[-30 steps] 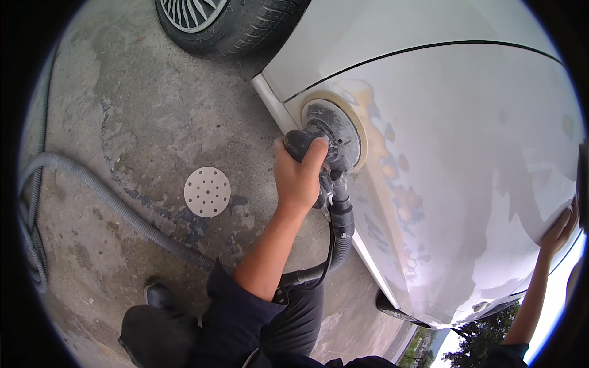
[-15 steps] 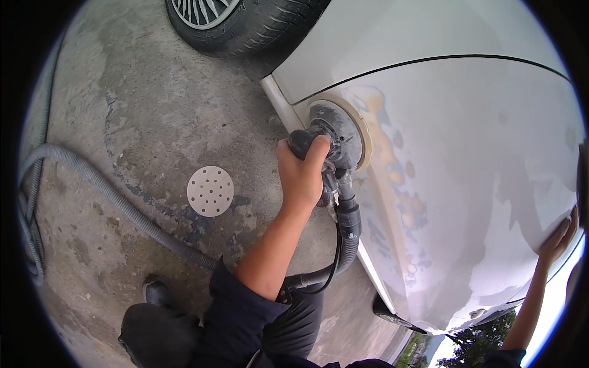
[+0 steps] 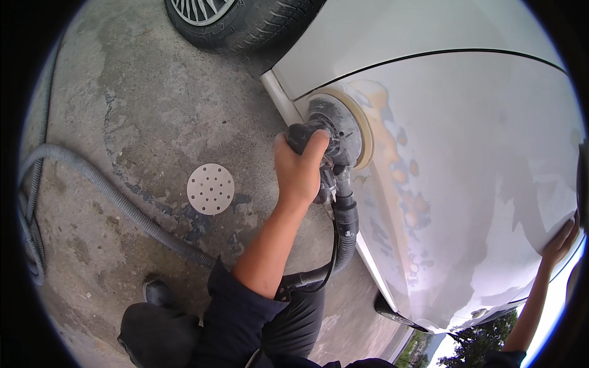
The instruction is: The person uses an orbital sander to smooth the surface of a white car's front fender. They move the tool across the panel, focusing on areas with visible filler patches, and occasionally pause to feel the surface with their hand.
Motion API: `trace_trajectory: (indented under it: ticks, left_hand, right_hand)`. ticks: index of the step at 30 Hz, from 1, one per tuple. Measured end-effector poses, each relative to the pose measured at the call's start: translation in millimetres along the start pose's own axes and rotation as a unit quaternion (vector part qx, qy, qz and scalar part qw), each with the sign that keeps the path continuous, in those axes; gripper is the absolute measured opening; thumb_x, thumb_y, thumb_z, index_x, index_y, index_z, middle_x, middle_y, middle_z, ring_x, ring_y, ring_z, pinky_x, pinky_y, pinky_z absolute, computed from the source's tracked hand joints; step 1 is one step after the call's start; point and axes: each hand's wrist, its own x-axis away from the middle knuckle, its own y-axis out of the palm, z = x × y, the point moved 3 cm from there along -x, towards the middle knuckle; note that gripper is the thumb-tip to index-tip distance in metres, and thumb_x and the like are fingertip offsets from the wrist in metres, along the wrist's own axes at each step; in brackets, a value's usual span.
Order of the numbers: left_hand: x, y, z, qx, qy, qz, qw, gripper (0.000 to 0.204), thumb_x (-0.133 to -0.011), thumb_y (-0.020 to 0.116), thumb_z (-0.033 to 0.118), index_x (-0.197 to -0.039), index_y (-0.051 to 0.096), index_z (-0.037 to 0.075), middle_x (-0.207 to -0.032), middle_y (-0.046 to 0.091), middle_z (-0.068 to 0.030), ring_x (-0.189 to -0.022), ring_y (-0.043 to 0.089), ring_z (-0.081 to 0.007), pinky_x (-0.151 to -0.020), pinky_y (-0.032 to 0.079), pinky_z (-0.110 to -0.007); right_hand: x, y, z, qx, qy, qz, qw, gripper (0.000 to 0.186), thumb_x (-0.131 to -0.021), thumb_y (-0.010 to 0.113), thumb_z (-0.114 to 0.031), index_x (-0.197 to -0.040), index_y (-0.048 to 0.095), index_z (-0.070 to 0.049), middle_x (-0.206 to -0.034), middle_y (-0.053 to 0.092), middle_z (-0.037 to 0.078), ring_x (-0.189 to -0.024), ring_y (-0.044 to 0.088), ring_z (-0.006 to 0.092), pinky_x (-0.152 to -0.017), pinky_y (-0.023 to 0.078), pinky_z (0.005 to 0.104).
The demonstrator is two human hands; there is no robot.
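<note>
My left hand (image 3: 299,168) is wrapped round the grip of a dusty black and grey sander (image 3: 328,122). The sander's round pale pad (image 3: 363,129) is tilted on edge against the lower part of a white car door (image 3: 466,141). Beside the pad is a sanded patch (image 3: 399,178) with tan, yellowish and grey-blue rings. A ribbed hose (image 3: 345,245) and a thin black line run from the sander back toward my body. At the far right, my right hand (image 3: 558,242) lies against the door's surface with its fingers stretched out.
A white sanding disc (image 3: 210,189) with several holes lies on the stained concrete floor (image 3: 147,110). A long grey hose (image 3: 116,196) curves over the floor at left. The car's tyre (image 3: 245,24) stands at the top, and its pale sill (image 3: 282,104) borders the floor.
The sander has shifted very slightly, its pad staying against the door, and my left wrist has moved a little left. My right hand stays on the door.
</note>
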Motion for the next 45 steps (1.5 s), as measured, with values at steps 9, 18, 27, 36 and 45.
trace_trajectory:
  ticks: [9, 18, 27, 36, 45]
  left_hand:
    - [8.2, 11.8, 14.8, -0.047, 0.029, -0.03, 0.998, 0.053, -0.082, 0.08, 0.031, -0.104, 0.05, -0.007, -0.095, 0.061, -0.0122, -0.079, 0.061, -0.014, -0.069, 0.053, -0.031]
    - [15.8, 25.6, 26.8, -0.071, 0.063, -0.036, 0.995, 0.057, -0.082, 0.08, 0.032, -0.106, 0.05, -0.01, -0.093, 0.065, -0.0143, -0.079, 0.065, -0.0175, -0.071, 0.055, -0.033]
    - [42.7, 23.4, 0.1, -0.122, 0.048, -0.036, 0.991, 0.057, -0.083, 0.079, 0.031, -0.107, 0.048, -0.011, -0.091, 0.066, -0.0161, -0.077, 0.066, -0.0205, -0.069, 0.056, -0.035]
    - [43.2, 22.1, -5.8, -0.154, 0.09, 0.004, 0.984, 0.055, -0.086, 0.078, 0.031, -0.107, 0.049, -0.01, -0.096, 0.063, -0.0177, -0.084, 0.065, -0.0214, -0.073, 0.055, -0.036]
    - [23.6, 3.4, -29.0, 0.034, -0.017, 0.024, 0.999, 0.054, -0.087, 0.077, 0.03, -0.109, 0.047, -0.009, -0.1, 0.059, -0.0137, -0.085, 0.059, -0.0148, -0.072, 0.053, -0.03]
  right_hand:
    - [-1.1, 1.9, -14.3, -0.011, 0.013, -0.003, 1.0, 0.056, -0.108, 0.035, -0.049, -0.146, 0.056, -0.014, -0.146, 0.056, 0.014, -0.128, 0.059, 0.0347, -0.104, 0.052, 0.0502]
    - [-3.1, 0.2, -29.2, -0.006, 0.007, -0.002, 1.0, 0.056, -0.108, 0.035, -0.05, -0.146, 0.056, -0.015, -0.147, 0.056, 0.013, -0.128, 0.058, 0.0348, -0.104, 0.052, 0.0509]
    - [-4.4, 3.2, -21.9, -0.012, 0.005, 0.006, 1.0, 0.056, -0.108, 0.035, -0.049, -0.146, 0.056, -0.015, -0.146, 0.056, 0.013, -0.128, 0.059, 0.0339, -0.103, 0.053, 0.05]
    - [-4.3, 3.8, -22.2, -0.012, -0.011, 0.015, 1.0, 0.053, -0.109, 0.036, -0.045, -0.146, 0.056, -0.013, -0.146, 0.057, 0.013, -0.128, 0.059, 0.033, -0.104, 0.052, 0.0471]
    - [-2.3, 0.3, -5.6, -0.009, -0.004, 0.001, 1.0, 0.051, -0.11, 0.036, -0.039, -0.144, 0.057, -0.008, -0.144, 0.059, 0.014, -0.129, 0.058, 0.0332, -0.108, 0.049, 0.0465]
